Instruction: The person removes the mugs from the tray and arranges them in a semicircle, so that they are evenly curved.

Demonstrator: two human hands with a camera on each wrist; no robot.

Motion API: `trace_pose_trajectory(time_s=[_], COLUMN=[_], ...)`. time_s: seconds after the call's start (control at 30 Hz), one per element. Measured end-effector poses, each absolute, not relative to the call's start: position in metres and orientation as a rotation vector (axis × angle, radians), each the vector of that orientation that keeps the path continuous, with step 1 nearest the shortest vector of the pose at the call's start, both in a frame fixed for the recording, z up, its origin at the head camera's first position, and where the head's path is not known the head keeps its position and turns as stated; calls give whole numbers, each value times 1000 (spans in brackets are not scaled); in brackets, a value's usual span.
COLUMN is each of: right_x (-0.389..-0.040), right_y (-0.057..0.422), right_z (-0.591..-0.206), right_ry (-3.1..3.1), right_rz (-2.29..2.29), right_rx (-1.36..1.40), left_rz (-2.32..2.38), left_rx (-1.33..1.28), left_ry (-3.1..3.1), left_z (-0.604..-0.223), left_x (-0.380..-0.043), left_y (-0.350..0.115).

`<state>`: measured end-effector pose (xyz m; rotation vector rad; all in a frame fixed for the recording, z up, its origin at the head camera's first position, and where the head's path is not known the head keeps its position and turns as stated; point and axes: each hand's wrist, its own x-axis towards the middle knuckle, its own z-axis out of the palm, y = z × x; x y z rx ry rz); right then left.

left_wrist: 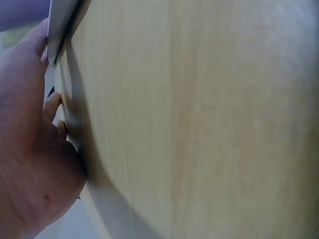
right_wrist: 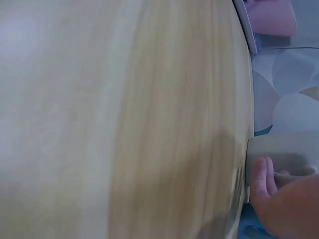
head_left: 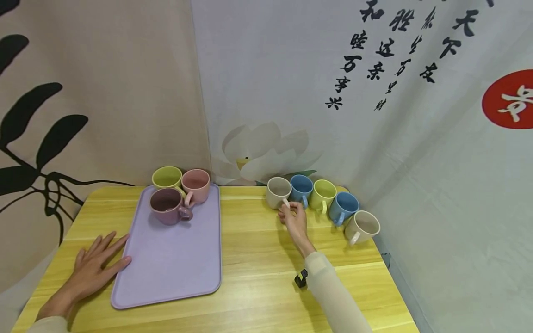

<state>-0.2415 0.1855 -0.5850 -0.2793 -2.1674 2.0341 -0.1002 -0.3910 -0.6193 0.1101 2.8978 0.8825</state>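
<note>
My right hand (head_left: pixel 294 219) pinches the handle of a greyish-white mug (head_left: pixel 276 193) at the back of the table. In the right wrist view its fingers (right_wrist: pixel 260 184) lie against the side of the mug (right_wrist: pixel 264 147). Right beside that mug stands a blue mug (head_left: pixel 300 185). My left hand (head_left: pixel 95 269) lies at the left edge of a lilac tray (head_left: pixel 175 266), fingers spread and thumb on the rim. A yellow-green mug (head_left: pixel 166 176), a pink mug (head_left: pixel 197 181) and a mauve mug (head_left: pixel 164 212) stand together at the tray's far end.
Along the table's back right corner run another yellow-green mug (head_left: pixel 321 194), a second blue mug (head_left: pixel 343 206) and a cream mug (head_left: pixel 361 227). A printed curtain (head_left: pixel 266 92) hangs right behind the wooden table (head_left: pixel 258 296). A small black object (head_left: pixel 300 278) shows beside my right sleeve.
</note>
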Motion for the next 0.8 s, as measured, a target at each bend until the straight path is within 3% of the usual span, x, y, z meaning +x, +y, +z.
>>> trace_pose_trajectory(time_s=[0.37,0.8], right_x=[-209,-186], right_y=[193,147], right_z=[-578,-554], right_ry=[-2331,-2261], right_rz=[1770,1564], right_rx=[-108,221], left_rz=[880,878], left_rx=[117,131], left_ry=[2910,2937], left_z=[-619,-620], left_x=[-100,-100], left_y=[-391,-390])
